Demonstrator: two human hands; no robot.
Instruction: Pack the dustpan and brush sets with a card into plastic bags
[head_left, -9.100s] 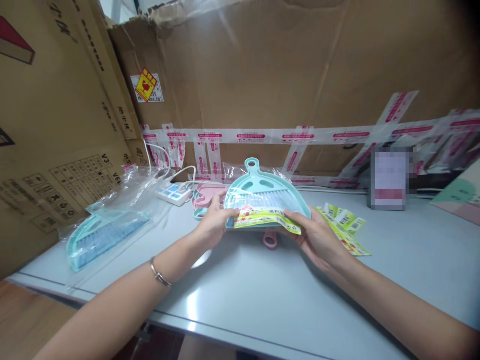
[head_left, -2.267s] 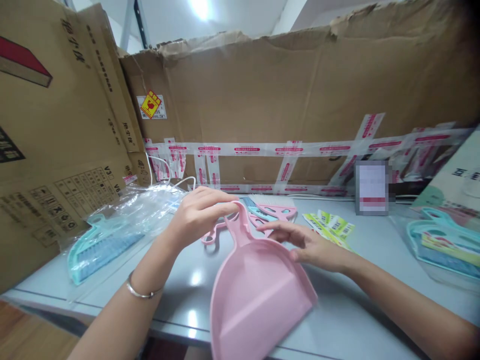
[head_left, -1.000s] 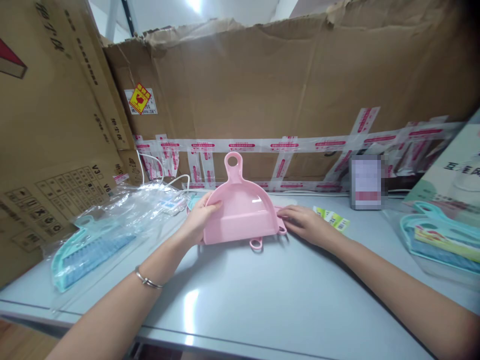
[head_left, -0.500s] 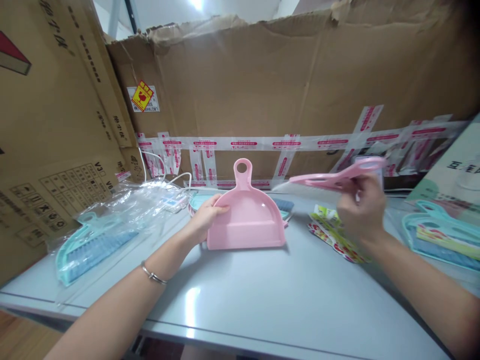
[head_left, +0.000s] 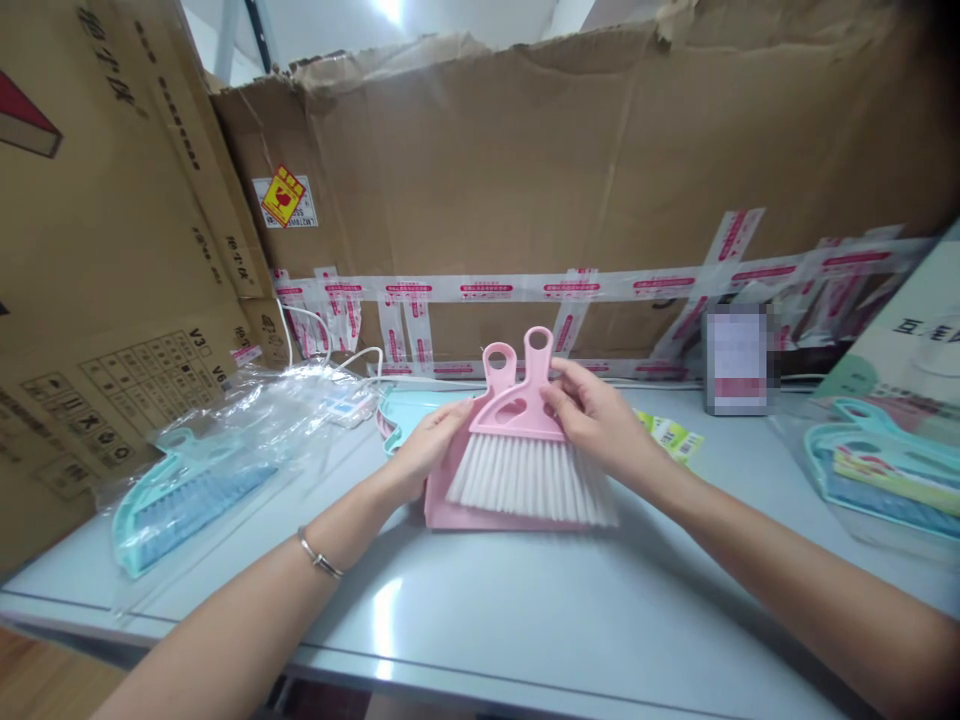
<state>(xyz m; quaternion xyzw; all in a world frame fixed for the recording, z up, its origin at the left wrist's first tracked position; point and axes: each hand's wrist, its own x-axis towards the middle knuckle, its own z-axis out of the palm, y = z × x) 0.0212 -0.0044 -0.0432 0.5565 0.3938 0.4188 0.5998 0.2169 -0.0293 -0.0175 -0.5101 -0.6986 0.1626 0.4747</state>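
A moment ago the right hand [head_left: 596, 420] held the pink brush [head_left: 525, 445] up in the air. Now its fingers grip the brush, laid in the pink dustpan [head_left: 441, 497]. The left hand [head_left: 431, 450] holds the dustpan's side on the bench [head_left: 525, 620].

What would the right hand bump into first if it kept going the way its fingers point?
The brush: the right hand holds it now. Past that, probably the dustpan behind it.
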